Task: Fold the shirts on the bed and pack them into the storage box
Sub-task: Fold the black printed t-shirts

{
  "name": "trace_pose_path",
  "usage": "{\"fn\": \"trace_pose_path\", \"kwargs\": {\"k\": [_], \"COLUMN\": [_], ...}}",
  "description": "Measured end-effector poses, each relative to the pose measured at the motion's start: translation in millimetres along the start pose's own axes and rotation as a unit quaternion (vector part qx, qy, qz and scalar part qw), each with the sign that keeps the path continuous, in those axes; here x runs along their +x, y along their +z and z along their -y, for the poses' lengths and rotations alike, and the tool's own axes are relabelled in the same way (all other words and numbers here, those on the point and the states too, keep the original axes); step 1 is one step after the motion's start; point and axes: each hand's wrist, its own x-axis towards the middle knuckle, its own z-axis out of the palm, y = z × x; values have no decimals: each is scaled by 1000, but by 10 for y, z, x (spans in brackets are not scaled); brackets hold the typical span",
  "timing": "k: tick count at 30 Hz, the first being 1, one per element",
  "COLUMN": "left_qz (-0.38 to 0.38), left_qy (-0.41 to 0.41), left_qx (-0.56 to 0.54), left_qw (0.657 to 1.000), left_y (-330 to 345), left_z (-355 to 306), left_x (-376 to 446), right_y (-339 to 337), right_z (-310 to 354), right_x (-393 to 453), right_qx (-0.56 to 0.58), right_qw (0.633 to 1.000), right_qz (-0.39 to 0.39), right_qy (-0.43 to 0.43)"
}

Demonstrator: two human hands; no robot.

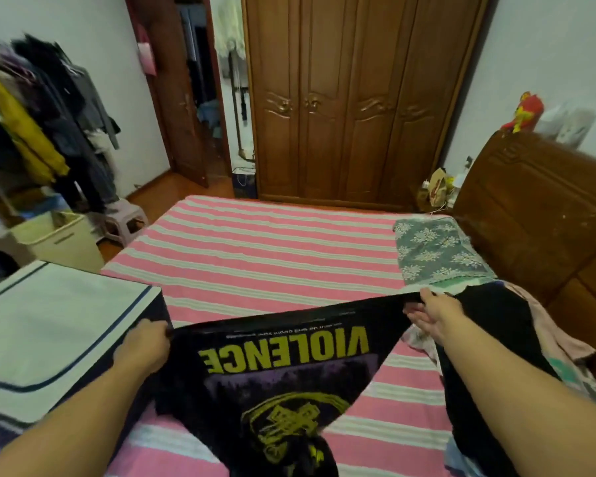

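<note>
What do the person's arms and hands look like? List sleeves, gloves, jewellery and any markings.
Both forearms are bare as far as the frame shows, with no sleeve in view. The left hand and right hand wear no gloves. No watch, bracelet or ring shows on either wrist or on the visible fingers, and no markings show. The image is too soft to tell the nails.

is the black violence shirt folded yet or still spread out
Spread out, not folded: the left hand and right hand grip the black shirt by its edge, stretched above the bed.

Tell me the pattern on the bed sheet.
Pink and white stripes on the bed sheet, clearest in the head view.
</note>
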Motion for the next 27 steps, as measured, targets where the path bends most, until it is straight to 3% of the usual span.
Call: {"fn": "trace_pose_path", "kwargs": {"k": [3, 7, 10, 13, 16, 21, 24, 27], "left_qz": [-152, -301, -329, -261, -161, -22, 11, 37], "left_qy": [43, 130, 243, 315, 348, 332, 280, 264], "left_qx": [-124, -212, -217, -219, -217, -171, -130, -63], "left_qw": [980, 920, 886, 886, 898, 927, 951, 962], "left_y": [-1077, -2513, -2987, -2981, -2372, -434, 686, 1696], "left_z": [-669, -1241, -1312, -1148, -704, 18, 288, 430], "left_x": [361, 391, 240, -51, -277, -611, -791, -1015], "right_y": [132, 48, -123, -356, -640, -965, -1052, -1118], "right_z": [863, 2088, 2411, 2229, 1624, 44, -916, -1859], "right_x": [20, -267, -602, -968, -1146, -972, -732, -302], "right_qx": [143, 215, 269, 297, 213, 4, -93, -217], "right_qw": [984, 951, 925, 913, 941, 981, 992, 975], "right_qz": [14, 45, 69, 76, 58, 21, 2, -48], "right_qy": [-104, -216, -258, -269, -255, -191, -88, 19]}}
